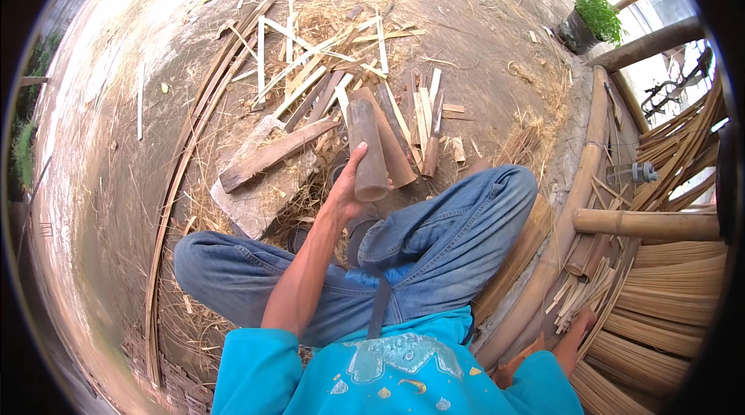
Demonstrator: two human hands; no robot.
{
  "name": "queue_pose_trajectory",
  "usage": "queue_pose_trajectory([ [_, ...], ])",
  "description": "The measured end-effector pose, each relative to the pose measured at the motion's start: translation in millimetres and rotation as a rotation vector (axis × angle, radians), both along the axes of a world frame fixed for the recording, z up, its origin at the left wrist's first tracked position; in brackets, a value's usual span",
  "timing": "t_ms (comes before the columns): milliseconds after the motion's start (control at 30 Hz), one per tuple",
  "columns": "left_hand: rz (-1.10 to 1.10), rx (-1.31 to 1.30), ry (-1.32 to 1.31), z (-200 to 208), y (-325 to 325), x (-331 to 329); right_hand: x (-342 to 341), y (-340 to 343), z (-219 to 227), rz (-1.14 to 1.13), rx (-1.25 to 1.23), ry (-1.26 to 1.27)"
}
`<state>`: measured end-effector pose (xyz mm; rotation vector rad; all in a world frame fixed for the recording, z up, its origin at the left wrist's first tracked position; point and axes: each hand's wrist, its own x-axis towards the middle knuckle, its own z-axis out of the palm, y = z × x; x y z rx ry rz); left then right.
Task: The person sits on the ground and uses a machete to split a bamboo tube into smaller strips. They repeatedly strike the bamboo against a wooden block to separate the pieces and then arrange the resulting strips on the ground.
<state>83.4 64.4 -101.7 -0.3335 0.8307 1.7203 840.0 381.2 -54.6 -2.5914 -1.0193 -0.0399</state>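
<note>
My left hand (348, 187) is wrapped round a short grey-brown bamboo tube (365, 147), held upright between my bent knees with its cut end toward me. Against its right side leans a reddish-brown split bamboo piece (390, 147). Low on the right, my right hand (576, 333) reaches down beside a bundle of thin pale bamboo sticks (578, 298). Its fingers are too small and partly hidden, so whether it grips any of them is unclear. Just past the tube lie loose bamboo strips (322, 58) and what looks like a knife with a brown handle (431, 152).
Left of my feet sits a stone block (256, 205) with a wooden piece (272, 155) across it. Long thin strips (174, 182) curve along the left. A bamboo frame rail (582, 190) and stacked slats (667, 298) bound the right. A potted plant (596, 19) stands far right.
</note>
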Motion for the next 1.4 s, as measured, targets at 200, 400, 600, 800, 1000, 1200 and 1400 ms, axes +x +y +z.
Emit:
queue_pose_trajectory([
  [200,-0.070,-0.139,0.132,-1.5,0.8,6.9,-64.9,2.6,26.5,0.200,0.447,-0.217],
  [400,-0.385,-0.333,0.386,-3.8,5.5,29.2,-326.3,-85.9,62.7,0.960,0.682,0.309],
  [600,-0.395,-0.247,0.312,3.5,10.9,42.8,-540.8,-174.6,23.4,1.465,-0.154,0.826],
  [800,-0.289,-0.284,0.499,-10.1,12.4,28.6,-621.4,-198.1,-34.5,1.360,-0.787,1.327],
  [1000,-0.486,-0.619,0.917,-24.4,10.6,21.0,-629.7,-173.3,-28.1,1.050,-0.985,1.534],
  [1200,-0.710,-0.607,1.188,-20.6,7.9,41.6,-642.8,-129.2,-49.6,1.375,-0.553,0.961],
  [1400,-0.983,-0.586,1.502,-31.3,-6.3,50.4,-679.3,-81.4,-81.4,1.513,-0.412,0.692],
])
